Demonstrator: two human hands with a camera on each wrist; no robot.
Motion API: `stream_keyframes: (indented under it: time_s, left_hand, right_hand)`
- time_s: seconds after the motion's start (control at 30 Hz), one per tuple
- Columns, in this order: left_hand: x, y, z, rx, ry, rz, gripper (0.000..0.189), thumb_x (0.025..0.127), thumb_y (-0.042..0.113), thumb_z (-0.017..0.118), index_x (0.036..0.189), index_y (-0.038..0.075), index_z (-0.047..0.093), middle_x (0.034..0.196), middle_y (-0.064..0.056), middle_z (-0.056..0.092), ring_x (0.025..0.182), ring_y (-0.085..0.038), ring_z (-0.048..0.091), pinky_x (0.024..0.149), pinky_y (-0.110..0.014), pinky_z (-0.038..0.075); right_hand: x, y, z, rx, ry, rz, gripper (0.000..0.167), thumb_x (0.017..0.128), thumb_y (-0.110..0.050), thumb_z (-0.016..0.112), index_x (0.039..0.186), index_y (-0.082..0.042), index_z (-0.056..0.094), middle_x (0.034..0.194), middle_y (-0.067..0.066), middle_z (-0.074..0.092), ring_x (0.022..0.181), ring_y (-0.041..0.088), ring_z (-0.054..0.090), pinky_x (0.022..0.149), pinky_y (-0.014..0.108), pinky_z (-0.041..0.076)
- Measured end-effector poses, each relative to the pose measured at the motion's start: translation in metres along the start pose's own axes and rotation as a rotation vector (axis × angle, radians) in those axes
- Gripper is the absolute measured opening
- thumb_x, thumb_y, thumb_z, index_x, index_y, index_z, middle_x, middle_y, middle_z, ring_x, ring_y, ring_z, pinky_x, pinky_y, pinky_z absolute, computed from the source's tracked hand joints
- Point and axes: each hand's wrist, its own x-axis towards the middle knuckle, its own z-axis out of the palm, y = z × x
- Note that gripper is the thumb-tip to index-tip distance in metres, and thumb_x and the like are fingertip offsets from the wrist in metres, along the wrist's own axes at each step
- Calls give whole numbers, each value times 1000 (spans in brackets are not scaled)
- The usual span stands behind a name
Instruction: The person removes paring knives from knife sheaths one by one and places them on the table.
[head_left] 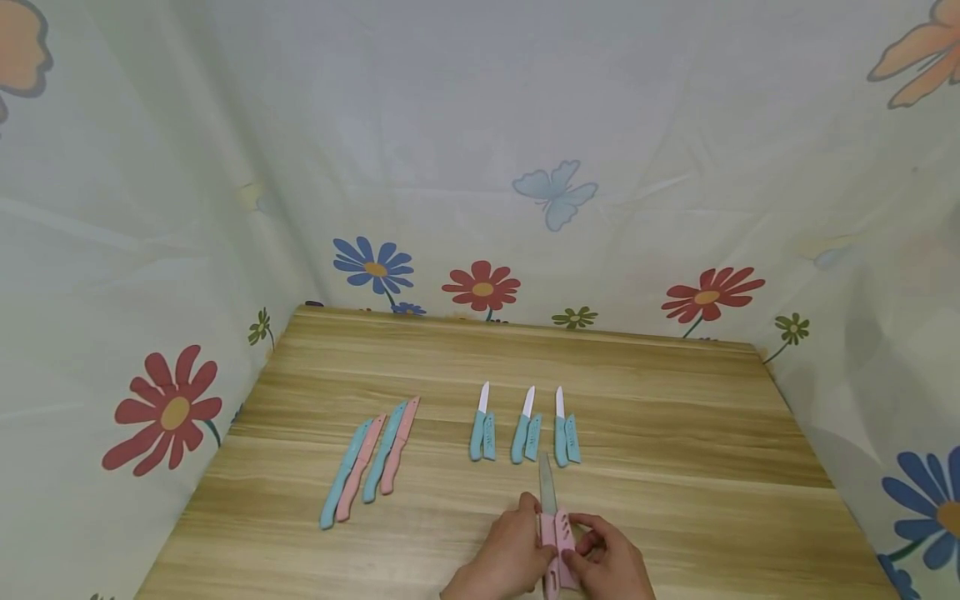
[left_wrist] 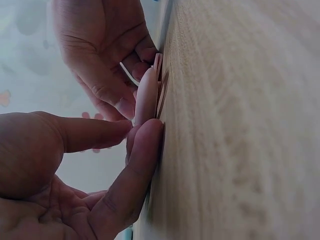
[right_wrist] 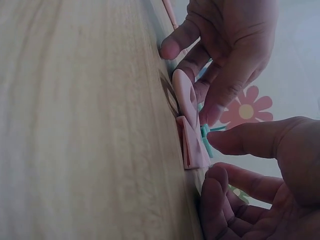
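A pink-handled knife (head_left: pixel 548 492) lies near the table's front with its bare blade pointing away from me. Beside it on the right is a pink slotted sheath (head_left: pixel 565 531). My left hand (head_left: pixel 510 546) pinches the knife's handle between thumb and fingers; the left wrist view shows this pink handle (left_wrist: pixel 146 97) close to the wood. On the other side, my right hand (head_left: pixel 611 562) has its thumb and index finger at the sheath's edges, holding it alongside the handle. The sheath's lower end (right_wrist: pixel 196 152) shows in the right wrist view, low against the tabletop.
Beyond the hands stand three teal knives in a row, the middle one (head_left: pixel 520 437) included, each with a teal sheath (head_left: pixel 533 437) at its right. Several sheathed teal and pink knives (head_left: pixel 358 475) lie slanted at left. A flower-print curtain (head_left: pixel 637 108) surrounds the wooden table (head_left: pixel 712 433).
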Motion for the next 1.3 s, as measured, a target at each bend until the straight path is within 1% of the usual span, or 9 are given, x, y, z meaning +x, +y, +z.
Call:
stream_keyframes:
  time_s: [0.1,0.23,0.4,0.57,0.67,0.8,0.9,1.13,1.3]
  left_hand:
    - [-1,0,-3,-24,-18,-16,43,90,7,76,124,5,50,66,0,57,40,-11,54,39,-25,43]
    - [-3,-1,-11,-58,-32,-31,45,91,9,76,127,6,50,69,1,58,42,-15,57,43,-26,44]
    - [-8,-1,-25,-79,-15,-6,44,93,10,74,129,3,50,72,2,60,42,-14,57,43,-27,47]
    - [-11,-3,-39,-90,4,9,41,96,12,72,129,2,50,69,2,60,43,-14,57,41,-28,48]
    - [-12,-5,-47,-53,28,27,38,97,14,71,127,2,51,72,3,60,47,-13,57,43,-27,47]
    - [-13,-11,-55,43,92,66,38,96,18,73,125,2,55,79,6,62,60,-5,56,56,-24,46]
    - [-14,-15,-60,81,128,74,40,95,20,75,125,3,56,82,7,63,69,-3,54,63,-24,46]
    - [-19,-20,-70,105,193,60,38,93,20,76,122,5,59,92,3,64,80,-6,59,69,-25,49]
    - [-25,-22,-78,147,246,47,35,94,22,76,121,7,61,105,-2,61,89,-12,58,73,-28,50]
  right_hand:
    - [0,0,-1,-4,15,-19,46,80,-5,82,124,-8,71,78,0,61,62,8,53,54,20,43]
    - [1,-4,0,12,46,-34,41,80,-6,83,120,-11,73,77,-2,61,61,6,52,54,20,43]
    - [2,-16,4,76,68,-40,35,83,-7,82,117,-12,75,79,-2,59,60,5,51,52,19,42]
    - [2,-33,10,163,45,-48,30,88,-9,78,117,-11,75,84,1,60,61,7,52,49,20,42]
    - [2,-44,15,227,16,-40,28,91,-9,75,119,-10,74,87,3,61,62,8,53,48,21,43]
    - [1,-54,23,292,-16,-33,27,94,-9,73,121,-8,73,89,4,60,63,10,54,49,21,44]
    - [1,-61,29,310,-30,-38,28,95,-11,73,122,-7,72,91,4,61,66,10,55,52,21,45]
    - [3,-71,44,363,-75,-35,32,97,-19,73,126,-7,70,99,7,64,72,11,58,58,22,46]
    - [4,-76,54,415,-126,-78,38,99,-22,70,131,-2,66,102,9,64,73,11,60,60,22,50]
